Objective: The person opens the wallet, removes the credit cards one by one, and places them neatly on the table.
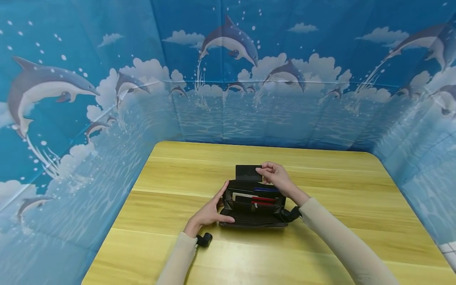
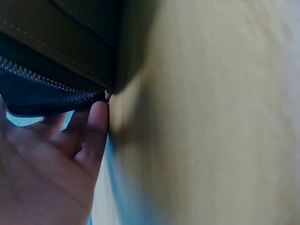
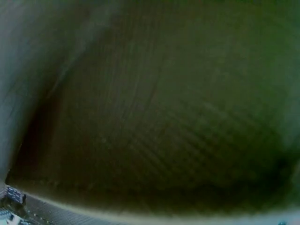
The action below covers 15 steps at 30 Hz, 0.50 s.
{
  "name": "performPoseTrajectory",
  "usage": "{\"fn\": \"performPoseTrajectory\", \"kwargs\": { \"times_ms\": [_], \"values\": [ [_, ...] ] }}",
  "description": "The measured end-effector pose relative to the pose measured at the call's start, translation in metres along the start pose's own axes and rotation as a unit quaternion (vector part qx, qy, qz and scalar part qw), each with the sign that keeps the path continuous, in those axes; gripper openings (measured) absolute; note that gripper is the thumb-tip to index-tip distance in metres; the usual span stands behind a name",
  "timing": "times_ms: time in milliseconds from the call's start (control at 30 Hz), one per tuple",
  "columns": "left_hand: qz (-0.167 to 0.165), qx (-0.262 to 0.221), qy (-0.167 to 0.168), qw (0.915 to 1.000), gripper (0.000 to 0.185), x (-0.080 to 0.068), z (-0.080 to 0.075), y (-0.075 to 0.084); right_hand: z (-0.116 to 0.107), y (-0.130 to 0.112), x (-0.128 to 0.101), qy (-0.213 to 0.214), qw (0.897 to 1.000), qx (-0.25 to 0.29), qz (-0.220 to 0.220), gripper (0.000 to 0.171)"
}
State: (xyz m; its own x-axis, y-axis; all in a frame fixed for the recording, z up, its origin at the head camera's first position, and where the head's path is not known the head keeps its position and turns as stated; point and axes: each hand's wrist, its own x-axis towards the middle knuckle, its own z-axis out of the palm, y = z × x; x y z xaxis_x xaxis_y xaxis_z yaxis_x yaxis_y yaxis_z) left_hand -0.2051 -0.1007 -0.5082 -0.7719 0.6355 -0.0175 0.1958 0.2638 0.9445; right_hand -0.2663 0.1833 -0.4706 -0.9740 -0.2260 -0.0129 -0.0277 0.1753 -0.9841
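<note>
A dark zip-around wallet (image 1: pixel 249 220) lies unzipped and spread on the table. Its slots hold a whitish card (image 1: pixel 244 194), red-edged cards (image 1: pixel 264 200) and a blue one (image 1: pixel 265 189). My left hand (image 1: pixel 207 212) grips the wallet's left end, thumb on the front flap and forefinger at the back edge. Close up in the left wrist view, fingers (image 2: pixel 96 119) touch the corner by the zipper (image 2: pixel 42 80). Just behind the wallet, my right hand (image 1: pixel 279 176) pinches a black card (image 1: pixel 246 172) by its right end. A blurred, close dark surface fills most of the right wrist view.
The light wood table (image 1: pixel 171 178) extends around the wallet on all sides. A blue dolphin-print curtain (image 1: pixel 228 118) surrounds its back and sides. Dark wrist-worn devices (image 1: pixel 204 240) sit at both sleeve ends, the right one close to the wallet's right end.
</note>
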Motion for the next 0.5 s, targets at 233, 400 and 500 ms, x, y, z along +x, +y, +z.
{"fn": "performPoseTrajectory", "kwargs": {
  "times_ms": [233,400,500],
  "values": [
    [-0.005,-0.003,0.001,1.0000,0.112,-0.002,0.003,0.001,-0.005,-0.003,-0.005,0.019,1.000,0.002,0.018,0.033],
    [-0.005,-0.008,0.006,0.9999,0.111,-0.004,0.005,0.001,-0.010,-0.005,-0.009,0.028,1.000,0.005,0.013,0.035],
    [-0.007,-0.012,0.007,0.9999,0.111,-0.004,0.006,0.002,-0.013,-0.006,-0.011,0.036,0.999,0.005,0.011,0.034]
  ]
}}
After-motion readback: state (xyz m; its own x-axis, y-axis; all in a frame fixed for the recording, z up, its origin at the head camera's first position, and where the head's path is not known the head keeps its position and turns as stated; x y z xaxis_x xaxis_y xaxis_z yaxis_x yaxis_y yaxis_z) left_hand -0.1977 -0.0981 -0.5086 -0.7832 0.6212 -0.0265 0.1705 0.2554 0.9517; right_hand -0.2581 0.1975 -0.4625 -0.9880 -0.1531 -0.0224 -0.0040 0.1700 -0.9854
